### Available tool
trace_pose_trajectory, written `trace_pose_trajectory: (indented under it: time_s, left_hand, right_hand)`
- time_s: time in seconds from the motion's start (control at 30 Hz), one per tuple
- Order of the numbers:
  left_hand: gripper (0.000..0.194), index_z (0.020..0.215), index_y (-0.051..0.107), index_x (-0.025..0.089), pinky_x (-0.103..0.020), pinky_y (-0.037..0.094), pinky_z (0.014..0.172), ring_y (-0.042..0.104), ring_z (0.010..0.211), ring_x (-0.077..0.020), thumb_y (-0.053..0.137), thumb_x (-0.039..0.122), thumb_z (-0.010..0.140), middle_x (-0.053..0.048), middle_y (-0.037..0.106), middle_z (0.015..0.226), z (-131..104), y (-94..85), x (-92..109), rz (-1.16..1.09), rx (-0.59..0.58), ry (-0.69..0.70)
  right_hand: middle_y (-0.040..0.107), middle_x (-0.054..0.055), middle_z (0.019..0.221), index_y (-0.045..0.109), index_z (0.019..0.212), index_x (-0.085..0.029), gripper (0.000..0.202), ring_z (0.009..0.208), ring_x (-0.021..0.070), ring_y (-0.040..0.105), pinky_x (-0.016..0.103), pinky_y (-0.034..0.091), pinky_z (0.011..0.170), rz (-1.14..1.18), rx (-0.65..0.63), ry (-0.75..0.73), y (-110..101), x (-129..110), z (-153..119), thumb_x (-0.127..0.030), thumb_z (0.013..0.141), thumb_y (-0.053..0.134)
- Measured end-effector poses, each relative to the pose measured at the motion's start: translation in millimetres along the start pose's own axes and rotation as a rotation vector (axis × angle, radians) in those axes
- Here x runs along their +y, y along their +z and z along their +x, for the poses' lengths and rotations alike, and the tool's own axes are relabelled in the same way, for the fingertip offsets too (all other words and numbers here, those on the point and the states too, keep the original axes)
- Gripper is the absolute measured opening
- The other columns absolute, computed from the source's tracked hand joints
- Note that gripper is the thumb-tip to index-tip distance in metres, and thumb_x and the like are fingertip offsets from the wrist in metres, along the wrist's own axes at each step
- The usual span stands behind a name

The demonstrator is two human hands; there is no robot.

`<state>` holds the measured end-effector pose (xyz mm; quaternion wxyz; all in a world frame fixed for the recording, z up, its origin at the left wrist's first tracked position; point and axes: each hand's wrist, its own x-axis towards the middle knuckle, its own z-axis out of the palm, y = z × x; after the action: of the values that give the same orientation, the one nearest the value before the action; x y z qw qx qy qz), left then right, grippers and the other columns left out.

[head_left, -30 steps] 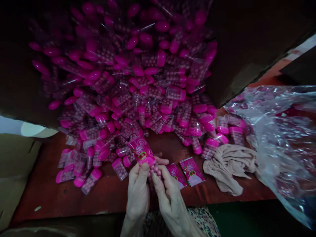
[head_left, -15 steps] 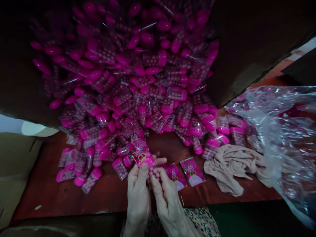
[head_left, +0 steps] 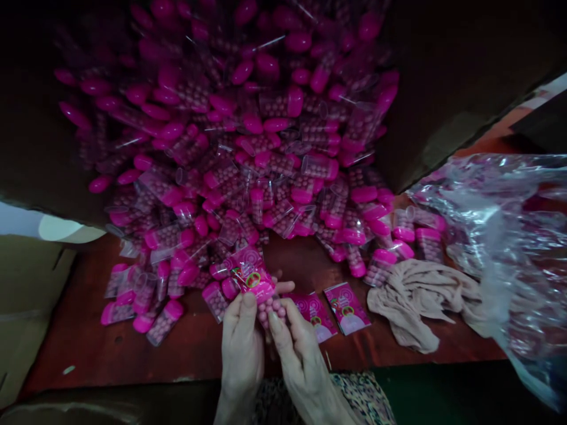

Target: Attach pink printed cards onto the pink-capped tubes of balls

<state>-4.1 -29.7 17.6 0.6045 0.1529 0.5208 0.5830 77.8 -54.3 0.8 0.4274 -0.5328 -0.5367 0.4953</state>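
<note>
Ball-filled bottle (head_left: 271,310) with a pink printed sleeve (head_left: 251,274) at its far end, pinched between both hands over the counter (head_left: 97,354).
From where I stand, the left hand (head_left: 241,348) has its thumb pressed on the sleeve's near edge, while the right hand (head_left: 301,354) closes thumb and forefinger round the ball-filled part. The bottle looks light and stiff-walled, probably slick; the sleeve seems thin film that would crease easily, so I'd grip the body by its sides and the sleeve by its rim. The long axis slants from the right thumb up past the left thumb, printed end pointing away and leftward. Just right of the hands lie two flat sleeves (head_left: 348,308); beyond the fingertips, a heap of capped bottles (head_left: 319,167).
</note>
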Motion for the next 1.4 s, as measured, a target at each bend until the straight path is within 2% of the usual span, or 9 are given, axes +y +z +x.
trace_pose_trajectory:
  time_s: [0.2, 0.4, 0.5, 0.63, 0.73, 0.87, 1.13, 1.23, 1.4]
  left_hand:
    - [0.027, 0.087, 0.072, 0.016, -0.035, 0.050, 0.082, 0.064, 0.094, -0.0249, 0.058, 0.037, 0.079, -0.012, 0.072, 0.087, -4, -3.1, -8, 0.029, -0.051, -0.031]
    - [0.042, 0.088, 0.071, 0.018, -0.036, 0.050, 0.083, 0.062, 0.098, -0.0261, 0.059, 0.054, 0.071, -0.012, 0.071, 0.095, 3, -5.1, 8, -0.051, -0.115, -0.010]
    - [0.039, 0.089, 0.070, 0.015, -0.033, 0.052, 0.075, 0.065, 0.089, -0.0241, 0.056, 0.049, 0.077, -0.013, 0.071, 0.094, 6, -5.6, 11, -0.058, -0.075, -0.097]
    - [0.034, 0.094, 0.067, 0.013, -0.025, 0.052, 0.052, 0.066, 0.068, -0.0199, 0.059, 0.042, 0.077, -0.014, 0.072, 0.091, 7, -7.3, 7, -0.078, 0.007, -0.218]
    - [0.038, 0.100, 0.066, 0.014, -0.026, 0.052, 0.050, 0.067, 0.069, -0.0209, 0.063, 0.042, 0.074, -0.015, 0.070, 0.097, 5, -10.4, 1, -0.097, -0.018, -0.246]
    - [0.038, 0.098, 0.067, 0.014, -0.026, 0.054, 0.057, 0.067, 0.071, -0.0206, 0.068, 0.039, 0.070, -0.014, 0.070, 0.099, 5, -12.9, -2, -0.108, -0.084, -0.202]
    - [0.020, 0.083, 0.071, 0.014, -0.033, 0.052, 0.075, 0.066, 0.088, -0.0254, 0.066, 0.031, 0.073, -0.012, 0.073, 0.084, 9, -11.4, 3, -0.026, -0.035, -0.034]
    - [0.017, 0.084, 0.070, 0.015, -0.034, 0.051, 0.078, 0.066, 0.087, -0.0240, 0.066, 0.027, 0.074, -0.011, 0.073, 0.081, 5, -10.5, -1, -0.011, -0.025, -0.040]
    - [0.021, 0.093, 0.069, 0.016, -0.034, 0.049, 0.081, 0.066, 0.089, -0.0227, 0.062, 0.028, 0.077, -0.010, 0.073, 0.086, 0, -9.6, -8, -0.004, -0.090, -0.098]
  right_hand:
    - [0.066, 0.006, 0.088, 0.056, 0.107, -0.022, 0.028, 0.079, 0.0168, 0.063, 0.025, 0.051, 0.068, 0.060, 0.042, 0.070, -1, 3, -3, -0.039, 0.091, 0.040]
    - [0.039, -0.008, 0.057, 0.049, 0.082, -0.020, 0.027, 0.042, 0.0044, 0.032, 0.016, 0.032, 0.040, 0.762, -0.308, 0.326, -5, -3, 13, -0.045, 0.090, 0.042]
    - [0.037, -0.009, 0.055, 0.047, 0.083, -0.020, 0.024, 0.039, 0.0032, 0.026, 0.015, 0.026, 0.038, 0.988, -0.401, 0.388, -4, 0, 15, -0.043, 0.089, 0.045]
    - [0.041, -0.008, 0.057, 0.047, 0.083, -0.019, 0.021, 0.038, 0.0026, 0.028, 0.015, 0.024, 0.037, 1.101, -0.413, 0.423, 0, 1, 15, -0.039, 0.090, 0.046]
    - [0.041, -0.008, 0.057, 0.047, 0.083, -0.019, 0.022, 0.038, 0.0026, 0.027, 0.015, 0.025, 0.036, 1.114, -0.374, 0.438, 2, 0, 15, -0.040, 0.088, 0.048]
    - [0.039, -0.009, 0.055, 0.046, 0.083, -0.019, 0.027, 0.037, 0.0030, 0.026, 0.016, 0.026, 0.035, 0.979, -0.317, 0.409, 4, 2, 14, -0.045, 0.088, 0.046]
    - [0.060, 0.001, 0.071, 0.056, 0.098, -0.021, 0.025, 0.064, 0.0140, 0.057, 0.024, 0.047, 0.062, 0.041, -0.059, 0.078, 1, 8, 5, -0.037, 0.092, 0.037]
    - [0.066, 0.004, 0.081, 0.053, 0.109, -0.022, 0.027, 0.069, 0.0156, 0.062, 0.023, 0.048, 0.060, -0.132, 0.004, -0.048, 1, 9, 2, -0.033, 0.093, 0.034]
    - [0.067, 0.004, 0.075, 0.055, 0.104, -0.019, 0.027, 0.060, 0.0156, 0.063, 0.022, 0.049, 0.054, -0.295, 0.119, -0.129, 1, 7, -1, -0.031, 0.094, 0.033]
